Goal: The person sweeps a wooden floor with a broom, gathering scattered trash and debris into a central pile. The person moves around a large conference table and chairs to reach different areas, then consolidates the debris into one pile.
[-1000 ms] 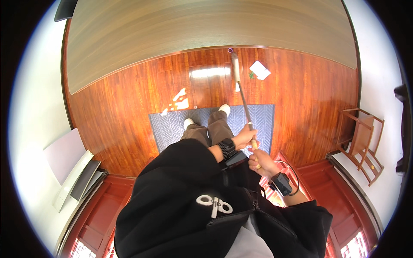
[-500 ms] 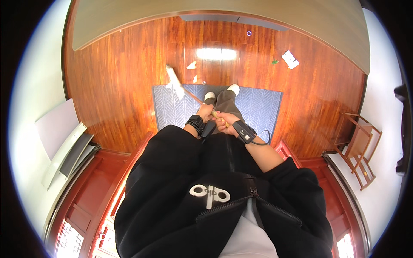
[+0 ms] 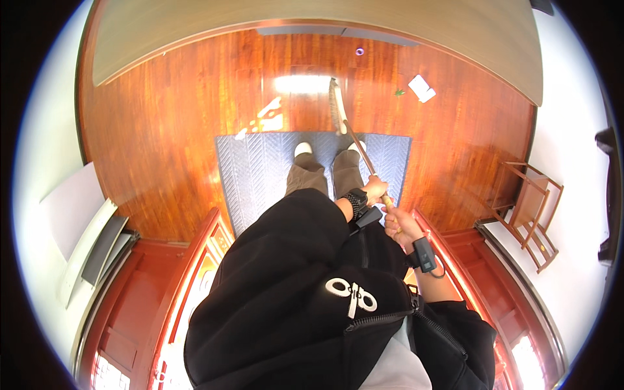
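Observation:
A long-handled broom slants away from me, its pale bristled head on the wooden floor just past the mat's far edge. My left hand is closed round the brown handle partway up, a black watch and dark beads at its wrist. Nearer my body, my right hand grips the yellowish top end of that handle, and a dark box is strapped to its wrist. Beyond the broom head and to its right lie a small green leaf-shaped piece, a flat white item and a small purple ring.
Under my feet is a blue-grey patterned mat. A large brownish panel spans the far side. Wooden folding furniture stands at the right wall, pale panels at the left. Bright light patches mark the floor.
The broom head has swung from the left, over the mat's far-left part, to the right and slightly away. Both hands have moved right and nearer my body, still on the handle.

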Demonstrator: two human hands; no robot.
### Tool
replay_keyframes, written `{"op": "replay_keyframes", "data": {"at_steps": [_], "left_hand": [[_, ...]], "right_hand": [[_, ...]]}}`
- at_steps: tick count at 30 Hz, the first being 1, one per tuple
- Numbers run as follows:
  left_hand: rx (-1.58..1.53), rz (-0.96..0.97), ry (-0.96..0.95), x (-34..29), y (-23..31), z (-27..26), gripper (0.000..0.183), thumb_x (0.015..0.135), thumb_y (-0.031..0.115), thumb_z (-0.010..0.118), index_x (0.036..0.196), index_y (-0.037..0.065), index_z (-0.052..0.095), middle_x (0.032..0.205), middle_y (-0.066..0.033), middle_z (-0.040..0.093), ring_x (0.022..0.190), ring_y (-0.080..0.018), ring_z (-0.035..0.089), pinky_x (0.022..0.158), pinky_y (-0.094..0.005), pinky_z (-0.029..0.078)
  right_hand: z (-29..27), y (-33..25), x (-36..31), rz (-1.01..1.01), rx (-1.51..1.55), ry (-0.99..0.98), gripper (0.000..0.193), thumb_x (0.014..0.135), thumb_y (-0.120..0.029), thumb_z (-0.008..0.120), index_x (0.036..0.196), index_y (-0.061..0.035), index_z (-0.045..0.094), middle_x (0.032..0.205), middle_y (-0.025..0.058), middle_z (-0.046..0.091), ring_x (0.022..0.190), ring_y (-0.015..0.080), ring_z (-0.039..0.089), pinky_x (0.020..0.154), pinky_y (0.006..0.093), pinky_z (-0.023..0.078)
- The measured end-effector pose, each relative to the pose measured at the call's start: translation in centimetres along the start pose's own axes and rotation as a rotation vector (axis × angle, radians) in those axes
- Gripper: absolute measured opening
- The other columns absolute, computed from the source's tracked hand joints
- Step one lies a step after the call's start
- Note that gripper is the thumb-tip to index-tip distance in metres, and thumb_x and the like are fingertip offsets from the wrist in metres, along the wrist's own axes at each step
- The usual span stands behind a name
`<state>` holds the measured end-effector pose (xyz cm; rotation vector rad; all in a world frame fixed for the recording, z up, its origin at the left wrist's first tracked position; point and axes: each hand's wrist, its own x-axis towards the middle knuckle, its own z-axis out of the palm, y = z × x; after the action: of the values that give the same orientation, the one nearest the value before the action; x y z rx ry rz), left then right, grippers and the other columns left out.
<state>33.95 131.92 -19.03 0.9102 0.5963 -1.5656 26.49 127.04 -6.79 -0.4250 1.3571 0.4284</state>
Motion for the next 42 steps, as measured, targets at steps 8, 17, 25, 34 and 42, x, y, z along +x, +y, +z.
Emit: {"op": "replay_keyframes", "data": {"at_steps": [8, 17, 25, 34, 42], "left_hand": [[-0.066, 0.155, -0.145, -1.6, 1.4, 4.0, 0.022, 0.074, 0.003, 0.042, 0.091, 0.005, 0.028, 0.062, -0.0078, 0.04, 0.046, -0.022, 0.051, 0.041, -0.0331, 0.046], [0.151, 0.268, 0.436, 7.8, 13.9, 4.2, 0.019, 0.077, 0.012, 0.042, 0.081, -0.006, 0.037, 0.062, -0.0173, 0.05, 0.053, -0.0279, 0.054, 0.04, -0.0365, 0.044], [0.304, 0.065, 0.301, 16.5, 13.0, 13.7, 0.015, 0.072, 0.0, 0.04, 0.083, -0.009, 0.035, 0.068, -0.0153, 0.046, 0.055, -0.0303, 0.053, 0.043, -0.0402, 0.046], [0.35, -0.096, -0.032, 18.5, 8.8, 25.2, 0.019, 0.071, -0.002, 0.04, 0.087, -0.004, 0.032, 0.066, -0.0133, 0.045, 0.053, -0.026, 0.052, 0.047, -0.0379, 0.047], [0.195, -0.124, -0.303, 14.3, 13.2, 26.4, 0.013, 0.078, 0.007, 0.044, 0.084, 0.008, 0.032, 0.062, -0.0035, 0.041, 0.052, -0.0152, 0.045, 0.046, -0.0299, 0.043]], "right_hand": [[-0.4, -2.9, -3.6, -0.071, -0.065, -0.143, 0.014, 0.083, -0.017, 0.039, 0.091, -0.0046, 0.04, 0.054, -0.0012, 0.035, 0.04, 0.0075, 0.031, 0.036, 0.0196, 0.026], [-0.3, -17.5, 8.5, 0.26, 0.284, -0.653, 0.012, 0.081, -0.016, 0.045, 0.086, -0.0054, 0.042, 0.051, -0.0021, 0.035, 0.039, 0.0052, 0.032, 0.035, 0.0175, 0.026], [-9.3, -23.7, 6.5, 0.158, 0.452, -0.603, 0.019, 0.082, -0.019, 0.042, 0.083, -0.0007, 0.043, 0.051, -0.004, 0.032, 0.038, 0.0034, 0.028, 0.034, 0.0151, 0.022], [-18.2, -24.9, 0.2, -0.068, 0.46, -0.414, 0.018, 0.082, -0.017, 0.042, 0.09, -0.0019, 0.039, 0.052, -0.0031, 0.033, 0.038, 0.0043, 0.028, 0.034, 0.0172, 0.022], [-11.0, -26.9, -4.3, -0.125, 0.293, -0.156, 0.008, 0.08, -0.016, 0.041, 0.083, -0.0088, 0.037, 0.058, 0.0001, 0.037, 0.041, 0.0077, 0.033, 0.036, 0.0186, 0.026]]}}
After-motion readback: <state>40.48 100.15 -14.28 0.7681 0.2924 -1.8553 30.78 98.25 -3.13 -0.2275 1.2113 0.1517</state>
